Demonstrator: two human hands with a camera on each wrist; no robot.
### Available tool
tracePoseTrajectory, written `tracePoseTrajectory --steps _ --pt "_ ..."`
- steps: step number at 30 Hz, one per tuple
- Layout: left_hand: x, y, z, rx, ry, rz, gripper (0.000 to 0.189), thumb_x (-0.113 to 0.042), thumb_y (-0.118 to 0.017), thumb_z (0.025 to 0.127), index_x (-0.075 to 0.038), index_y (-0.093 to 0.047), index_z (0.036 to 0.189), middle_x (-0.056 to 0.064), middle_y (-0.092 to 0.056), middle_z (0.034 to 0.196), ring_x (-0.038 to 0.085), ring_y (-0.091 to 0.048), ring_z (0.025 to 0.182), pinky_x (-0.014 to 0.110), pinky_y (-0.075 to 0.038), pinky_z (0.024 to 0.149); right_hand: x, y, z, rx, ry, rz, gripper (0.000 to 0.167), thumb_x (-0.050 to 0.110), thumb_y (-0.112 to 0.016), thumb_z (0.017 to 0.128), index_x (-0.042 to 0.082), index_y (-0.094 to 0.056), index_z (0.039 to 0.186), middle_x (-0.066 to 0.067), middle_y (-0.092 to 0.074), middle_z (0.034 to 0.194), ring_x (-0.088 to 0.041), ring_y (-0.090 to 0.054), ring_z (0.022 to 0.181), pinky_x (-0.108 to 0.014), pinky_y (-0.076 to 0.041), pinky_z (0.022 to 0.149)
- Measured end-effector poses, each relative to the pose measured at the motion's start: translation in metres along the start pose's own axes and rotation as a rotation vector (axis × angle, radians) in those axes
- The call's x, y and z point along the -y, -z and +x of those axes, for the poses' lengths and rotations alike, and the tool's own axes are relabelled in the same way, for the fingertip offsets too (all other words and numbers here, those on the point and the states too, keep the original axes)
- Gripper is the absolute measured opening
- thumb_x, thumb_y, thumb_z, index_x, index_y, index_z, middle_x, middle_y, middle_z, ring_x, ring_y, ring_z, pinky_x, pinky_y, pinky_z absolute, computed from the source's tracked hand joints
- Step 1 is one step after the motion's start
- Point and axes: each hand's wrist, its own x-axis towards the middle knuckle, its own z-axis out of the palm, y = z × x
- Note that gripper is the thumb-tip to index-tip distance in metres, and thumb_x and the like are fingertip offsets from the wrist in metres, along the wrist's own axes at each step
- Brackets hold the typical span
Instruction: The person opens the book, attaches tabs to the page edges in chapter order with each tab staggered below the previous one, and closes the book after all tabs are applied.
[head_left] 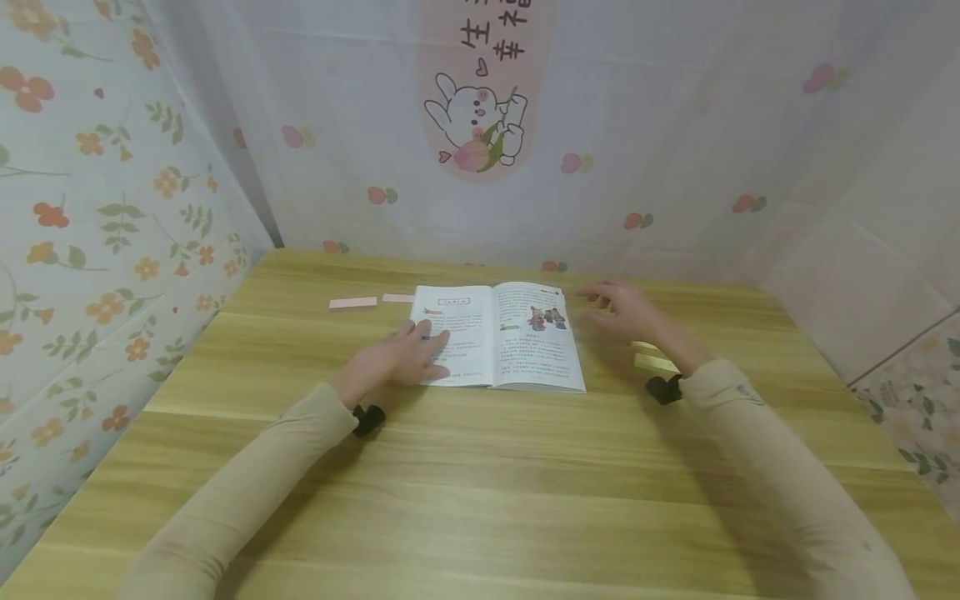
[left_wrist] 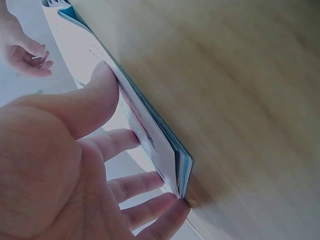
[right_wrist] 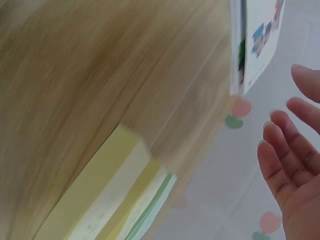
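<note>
- Book (head_left: 498,337): lies open on the tabletop (head_left: 480,483), far half, about mid-width. White pages, dark print; framed heading (head_left: 453,301) far on left page, coloured figures (head_left: 547,318) on right page. Blue-green shows along the page edges in the left wrist view.
- Left hand (head_left: 405,357): on the left page, fingers spread and fairly straight, touching paper, not wrapped round anything.
- Right hand (head_left: 618,312): just right of the book, apart from it. Fingers part-bent, loose gap to thumb, nothing in the grip.
- Edges: book's far edge sits near the table's far edge, with the printed curtain (head_left: 645,167) behind. Wide wood surface on the near side; more wood to left and right.
- Neighbours: yellow pad (head_left: 651,361) right of the book, by the right wrist. Pink strip (head_left: 352,304) well left of the book; second pink strip (head_left: 397,297) just beside its far left corner.
- Orientation: spread's long axis runs left-right, spine roughly near-far. Page tops point far.
</note>
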Motion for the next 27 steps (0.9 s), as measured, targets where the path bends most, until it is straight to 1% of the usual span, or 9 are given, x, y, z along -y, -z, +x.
tracePoseTrajectory --steps 6,9,13,17,22,27 --pt "-0.001 0.000 0.001 0.006 0.003 0.003 0.072 -0.045 -0.046 0.106 -0.007 -0.019 0.161 0.028 -0.015 0.162 0.049 -0.016 0.147 0.059 -0.023 0.117 -0.017 0.008 -0.011 -0.005 -0.011 0.009 0.043 0.014 -0.071 0.096 -0.005 -0.060 0.133 -0.025 -0.062 0.124 -0.039 -0.060 0.103 -0.054 -0.052 0.082" --pt "-0.001 0.000 0.001 0.010 0.007 0.004 0.073 -0.046 -0.046 0.106 -0.007 -0.019 0.162 0.028 -0.015 0.162 0.049 -0.016 0.147 0.059 -0.023 0.118 -0.026 0.010 -0.017 -0.011 -0.014 0.014 0.041 0.012 -0.070 0.095 -0.006 -0.061 0.131 -0.026 -0.063 0.124 -0.039 -0.060 0.100 -0.053 -0.052 0.081" --pt "-0.002 0.000 0.001 0.005 0.005 0.008 0.073 -0.046 -0.046 0.106 -0.006 -0.020 0.161 0.028 -0.017 0.161 0.048 -0.020 0.146 0.058 -0.025 0.117 -0.037 0.014 -0.025 -0.012 -0.040 0.016 0.039 0.011 -0.070 0.096 -0.008 -0.062 0.129 -0.027 -0.064 0.122 -0.038 -0.060 0.097 -0.052 -0.053 0.080" --pt "-0.002 0.000 0.002 -0.001 0.001 0.020 0.072 -0.045 -0.046 0.106 -0.005 -0.020 0.161 0.028 -0.018 0.160 0.048 -0.022 0.145 0.058 -0.026 0.117 -0.047 0.018 -0.032 0.007 -0.089 0.015 0.039 0.015 -0.069 0.096 -0.009 -0.062 0.127 -0.027 -0.065 0.120 -0.038 -0.060 0.097 -0.053 -0.052 0.081" --pt "-0.001 -0.001 0.002 0.003 0.003 0.035 0.073 -0.046 -0.044 0.107 -0.006 -0.019 0.161 0.028 -0.017 0.161 0.049 -0.019 0.146 0.058 -0.025 0.117 -0.058 0.020 -0.039 0.031 -0.112 0.005 0.040 0.015 -0.070 0.096 -0.010 -0.062 0.125 -0.029 -0.065 0.117 -0.039 -0.061 0.097 -0.055 -0.052 0.083" --pt "0.000 -0.002 0.003 0.004 0.006 0.044 0.073 -0.046 -0.044 0.107 -0.005 -0.019 0.161 0.029 -0.017 0.161 0.049 -0.019 0.146 0.059 -0.024 0.117 -0.069 0.021 -0.045 0.056 -0.147 0.034 0.043 0.016 -0.071 0.096 -0.011 -0.060 0.128 -0.030 -0.063 0.117 -0.041 -0.064 0.098 -0.055 -0.054 0.082"
